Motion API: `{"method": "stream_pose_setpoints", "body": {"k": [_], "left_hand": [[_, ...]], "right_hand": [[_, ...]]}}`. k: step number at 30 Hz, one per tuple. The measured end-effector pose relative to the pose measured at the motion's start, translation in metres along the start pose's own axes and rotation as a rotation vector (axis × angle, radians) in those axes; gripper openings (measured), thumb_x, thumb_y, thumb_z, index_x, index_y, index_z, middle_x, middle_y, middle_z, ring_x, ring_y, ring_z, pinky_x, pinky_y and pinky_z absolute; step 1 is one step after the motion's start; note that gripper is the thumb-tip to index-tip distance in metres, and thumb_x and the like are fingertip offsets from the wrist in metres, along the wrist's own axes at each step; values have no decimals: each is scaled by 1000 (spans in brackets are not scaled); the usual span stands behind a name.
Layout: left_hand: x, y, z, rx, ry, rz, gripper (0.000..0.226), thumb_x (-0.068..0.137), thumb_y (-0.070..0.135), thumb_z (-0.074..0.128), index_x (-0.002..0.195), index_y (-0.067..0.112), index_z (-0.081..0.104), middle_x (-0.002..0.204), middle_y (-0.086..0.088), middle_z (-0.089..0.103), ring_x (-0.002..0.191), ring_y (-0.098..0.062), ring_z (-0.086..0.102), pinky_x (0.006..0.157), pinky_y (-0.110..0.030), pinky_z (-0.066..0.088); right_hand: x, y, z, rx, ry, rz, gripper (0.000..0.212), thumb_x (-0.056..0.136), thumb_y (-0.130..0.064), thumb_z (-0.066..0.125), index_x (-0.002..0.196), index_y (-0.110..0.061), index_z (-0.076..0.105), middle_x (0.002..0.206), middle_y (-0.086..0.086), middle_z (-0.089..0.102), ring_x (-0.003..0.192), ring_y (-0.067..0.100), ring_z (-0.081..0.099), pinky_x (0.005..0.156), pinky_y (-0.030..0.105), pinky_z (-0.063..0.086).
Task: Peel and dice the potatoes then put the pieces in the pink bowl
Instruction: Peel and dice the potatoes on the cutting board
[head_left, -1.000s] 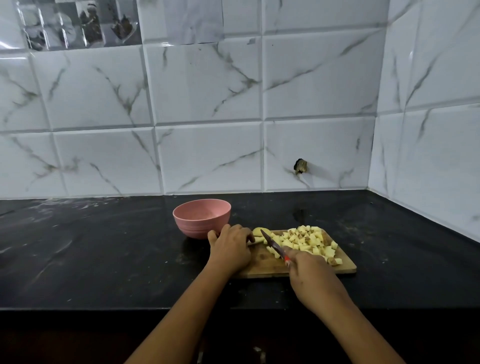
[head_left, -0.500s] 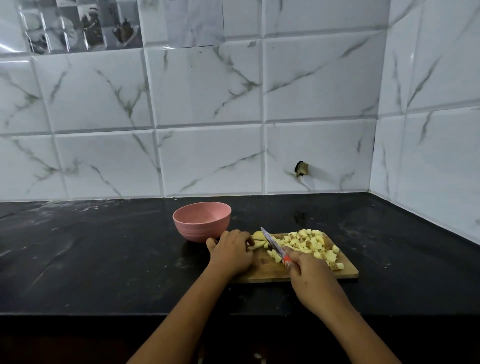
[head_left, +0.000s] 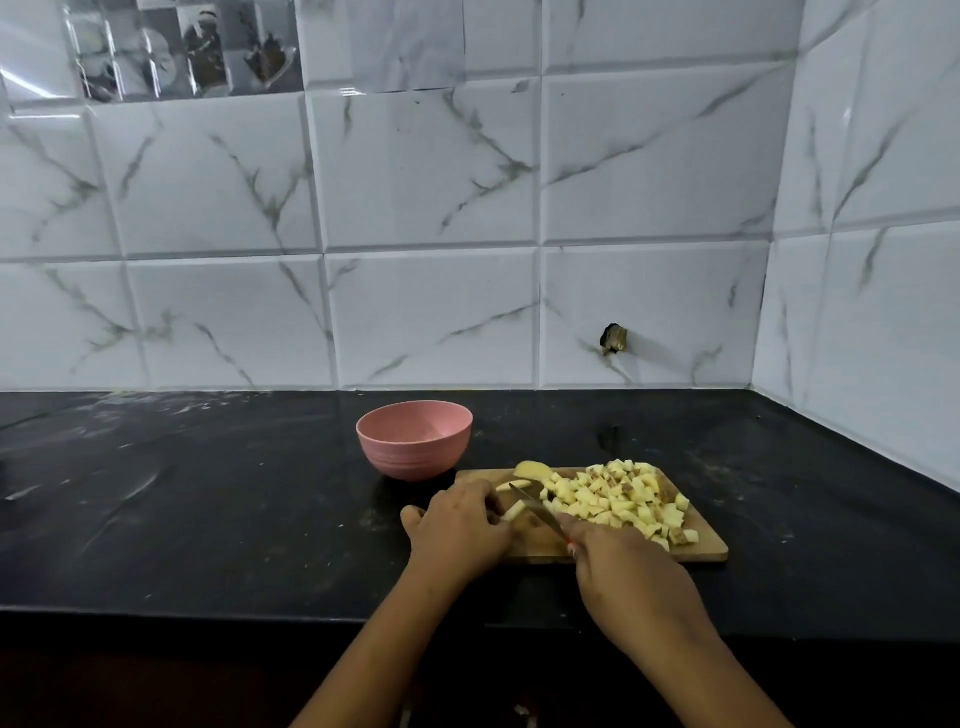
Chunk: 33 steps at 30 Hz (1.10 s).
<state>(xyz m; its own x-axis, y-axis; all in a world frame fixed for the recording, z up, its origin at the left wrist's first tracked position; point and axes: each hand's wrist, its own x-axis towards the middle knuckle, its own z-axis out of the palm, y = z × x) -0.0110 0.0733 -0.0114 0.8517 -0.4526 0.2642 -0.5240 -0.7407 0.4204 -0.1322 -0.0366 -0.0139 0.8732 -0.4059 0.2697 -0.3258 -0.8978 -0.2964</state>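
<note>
Head view, lower centre of frame. Our left hand (head_left: 457, 530) lies knuckles-up on the near-left end of the rectangular wooden cutting board (head_left: 709, 546). Its fingers curl down onto a pale yellow potato strip (head_left: 514, 511) and pin it.

Our right hand (head_left: 623, 569) is wrapped round the red handle of a short steel-bladed knife (head_left: 537, 512). The blade runs diagonally up-left across the strip, its edge just beside the left fingertips.

A rounded uncut piece of peeled potato (head_left: 531, 470) sits at the board's far-left edge. A heap of pale yellow potato cubes (head_left: 618, 496) fills the right half of the board, up to its right edge.

The round pink plastic bowl (head_left: 414, 441) stands on the glossy black stone desk (head_left: 208, 493), just beyond the board's upper-left corner. No pieces show in the part of its inside we can see.

Judged step: dicing the last strips. The transfer to the bowl has not begun.

Risks:
- Blade and fingertips are nearly touching. The strip is thin and wet potato slips, so if it rolls the edge meets a finger.
- The heap crowds the right rim. One sweep of the knife or a nudge of the board could send cubes onto the desk.
- The board may skate on polished stone under a hard cut.
- Some cubes carry brownish flecks, possibly skin left on; too small to tell.
</note>
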Motion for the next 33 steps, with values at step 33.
{"method": "stream_pose_setpoints", "body": {"k": [33], "left_hand": [[-5, -10, 9, -244, 237, -28, 11, 83, 27, 64, 91, 33, 60, 77, 21, 57, 83, 3, 47, 77, -31, 20]], "right_hand": [[-11, -23, -5, -235, -45, -17, 72, 97, -3, 44, 154, -28, 7, 113, 2, 60, 87, 14, 57, 67, 27, 41]]}}
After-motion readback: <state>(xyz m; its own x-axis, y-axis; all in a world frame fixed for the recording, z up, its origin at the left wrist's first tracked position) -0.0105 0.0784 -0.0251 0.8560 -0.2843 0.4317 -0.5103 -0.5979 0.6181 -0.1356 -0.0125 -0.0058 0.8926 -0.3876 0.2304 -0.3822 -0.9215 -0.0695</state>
